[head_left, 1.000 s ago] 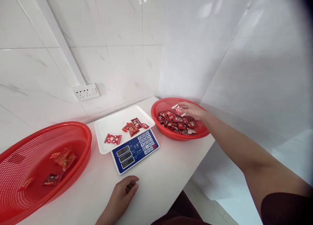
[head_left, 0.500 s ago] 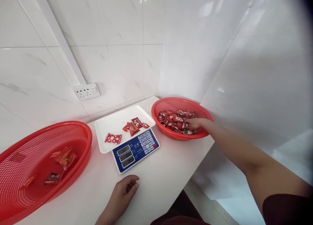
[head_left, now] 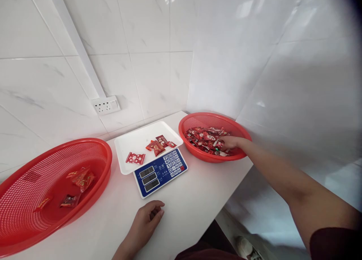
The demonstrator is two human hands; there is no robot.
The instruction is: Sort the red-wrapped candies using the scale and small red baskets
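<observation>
My right hand (head_left: 229,143) reaches into the red basket (head_left: 212,157) at the right, among a heap of small red-wrapped candies (head_left: 205,137). Its fingertips are buried in the wrappers, so whether they grip any is hidden. Below the scale, my left hand (head_left: 149,219) rests on the table in a loose curl, with nothing visible in it. A digital scale (head_left: 161,173) with a blue keypad panel carries a white tray (head_left: 135,141). Lying on the tray are a red and white candy packet (head_left: 135,158) at the left and several red packets (head_left: 157,148) grouped at the right.
A second red mesh basket (head_left: 96,149) stands at the left, holding a few wrapped pieces (head_left: 82,179). Behind the white table (head_left: 195,192) is a tiled wall with a power socket (head_left: 106,105). Another wall borders the right basket.
The view has shifted slightly, so the scene sits a little further right. My right hand stays in the candies with only a small movement; my left hand keeps its pose on the table.
</observation>
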